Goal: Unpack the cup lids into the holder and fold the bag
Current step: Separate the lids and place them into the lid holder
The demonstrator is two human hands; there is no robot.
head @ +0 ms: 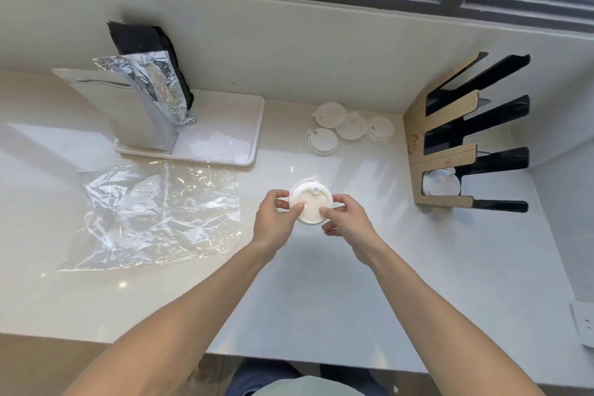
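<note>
Both hands hold a small stack of white cup lids (309, 202) just above the counter's middle. My left hand (275, 221) grips its left rim and my right hand (344, 221) grips its right rim. Several more white lids (348, 129) lie loose on the counter farther back. The wood-and-black lid holder (450, 151) stands at the right, with lids (441, 184) in its nearest slot. The empty clear plastic bag (157, 215) lies flat and crinkled on the counter at the left.
A white tray (225, 151) at the back left carries a silver foil pouch (141, 106) and a black pouch (141, 42). A wall and window sill run along the back. The counter's front edge lies close to my body.
</note>
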